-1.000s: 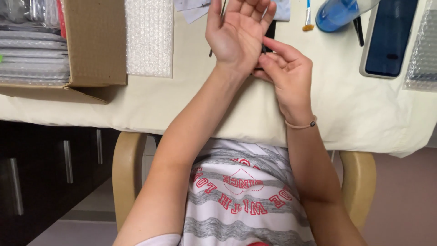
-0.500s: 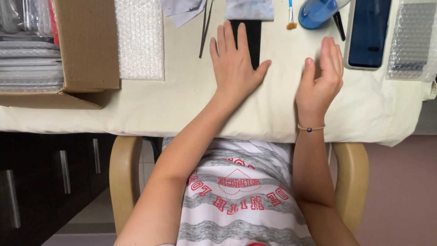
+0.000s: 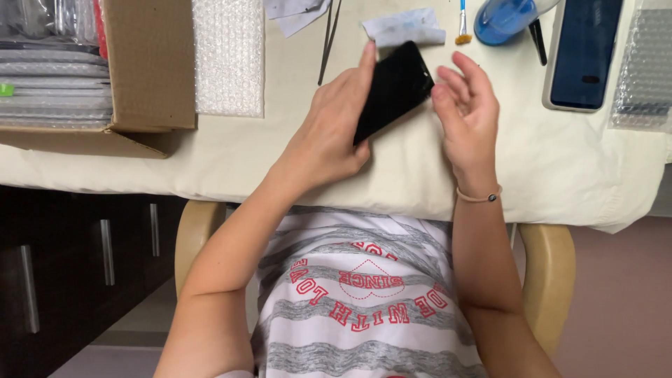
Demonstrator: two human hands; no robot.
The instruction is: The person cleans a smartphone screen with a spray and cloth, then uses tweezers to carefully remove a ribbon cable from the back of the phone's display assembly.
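Observation:
My left hand [image 3: 329,129] grips a black phone [image 3: 393,87], tilted up off the cream cloth-covered table [image 3: 294,161]. Its thumb and fingers wrap the phone's left edge. My right hand [image 3: 467,112] is beside the phone's right corner, fingertips touching or almost touching it, fingers spread. A light blue-grey cloth [image 3: 406,28] lies just beyond the phone.
A cardboard box [image 3: 143,66] with grey packets sits at the left, bubble wrap [image 3: 229,56] next to it. Tweezers [image 3: 326,42], a small brush [image 3: 462,21], a blue bottle [image 3: 505,17], another phone in a pale case [image 3: 582,52] and more bubble wrap [image 3: 640,70] lie further back.
Both hands lay flat on the table half a second ago; now the left hand has lifted the black phone and tilted it, and the right hand has moved in to its corner.

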